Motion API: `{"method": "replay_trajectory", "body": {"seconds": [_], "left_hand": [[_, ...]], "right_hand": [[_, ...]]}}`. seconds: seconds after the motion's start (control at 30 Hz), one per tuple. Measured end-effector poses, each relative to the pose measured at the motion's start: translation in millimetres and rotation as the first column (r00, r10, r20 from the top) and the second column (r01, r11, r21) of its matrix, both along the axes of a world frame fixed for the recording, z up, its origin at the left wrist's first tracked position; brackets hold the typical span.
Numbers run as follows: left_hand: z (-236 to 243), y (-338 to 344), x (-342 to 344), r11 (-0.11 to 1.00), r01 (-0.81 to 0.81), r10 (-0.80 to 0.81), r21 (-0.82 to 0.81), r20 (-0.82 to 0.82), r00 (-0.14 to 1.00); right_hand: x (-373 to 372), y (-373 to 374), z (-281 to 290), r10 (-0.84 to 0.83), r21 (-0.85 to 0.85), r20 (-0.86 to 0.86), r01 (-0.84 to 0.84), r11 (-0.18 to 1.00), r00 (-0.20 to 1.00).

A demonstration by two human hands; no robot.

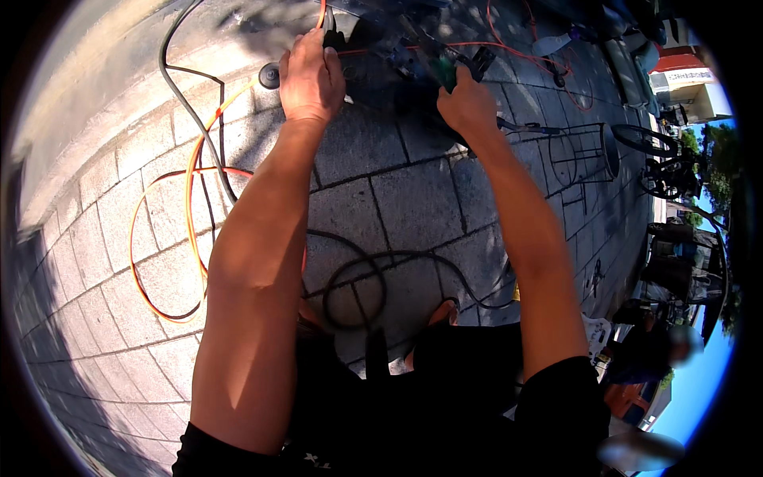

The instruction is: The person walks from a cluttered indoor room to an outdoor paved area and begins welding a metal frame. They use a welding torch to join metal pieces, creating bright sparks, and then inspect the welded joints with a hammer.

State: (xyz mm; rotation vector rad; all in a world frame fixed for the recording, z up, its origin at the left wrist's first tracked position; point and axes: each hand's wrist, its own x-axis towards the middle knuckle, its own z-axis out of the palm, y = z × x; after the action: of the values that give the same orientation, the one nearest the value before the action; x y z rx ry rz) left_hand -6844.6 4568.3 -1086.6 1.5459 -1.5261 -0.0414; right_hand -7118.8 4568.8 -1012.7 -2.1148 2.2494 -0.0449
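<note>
My left hand [311,78] reaches forward with its fingers together and bent downward over something hidden beneath them. An orange cable [322,14] runs up from its fingertips, and a dark fitting [334,37] sits just right of them. Left of the hand lies a round black disc [269,75]. My right hand [470,103] is closed around a dark tool with a green part [443,71]. The tool's far end is lost in deep shadow, so its kind is unclear.
Orange hose loops [133,238] and a black cable [203,131] lie on the paving at left. Another black cable [381,278] coils near my feet. Thin red cord [509,45] runs far right. A metal frame [584,155] and bicycle [648,143] stand right; a person [648,350] is beyond.
</note>
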Motion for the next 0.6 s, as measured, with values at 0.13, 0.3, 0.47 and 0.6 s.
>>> {"method": "replay_trajectory", "body": {"seconds": [0.13,0.3,0.47,0.6], "left_hand": [[2,-4,-7,1.000,-0.004,0.004,-0.011,0.007,1.000],[4,-4,-9,0.998,0.022,-0.022,-0.057,0.006,1.000],[12,0,-12,0.996,0.059,-0.059,-0.060,-0.003,0.998],[8,-4,-10,0.999,0.031,-0.030,-0.017,0.044,0.999]], "right_hand": [[-20,-3,8,0.063,0.157,-0.121,-0.043,0.987,0.991],[-13,5,1,0.008,0.049,-0.046,-0.006,0.999,0.999],[-24,-3,7,-0.120,0.097,-0.088,0.129,0.987,0.989],[-25,7,10,0.063,0.091,-0.094,-0.054,0.994,0.994]]}}
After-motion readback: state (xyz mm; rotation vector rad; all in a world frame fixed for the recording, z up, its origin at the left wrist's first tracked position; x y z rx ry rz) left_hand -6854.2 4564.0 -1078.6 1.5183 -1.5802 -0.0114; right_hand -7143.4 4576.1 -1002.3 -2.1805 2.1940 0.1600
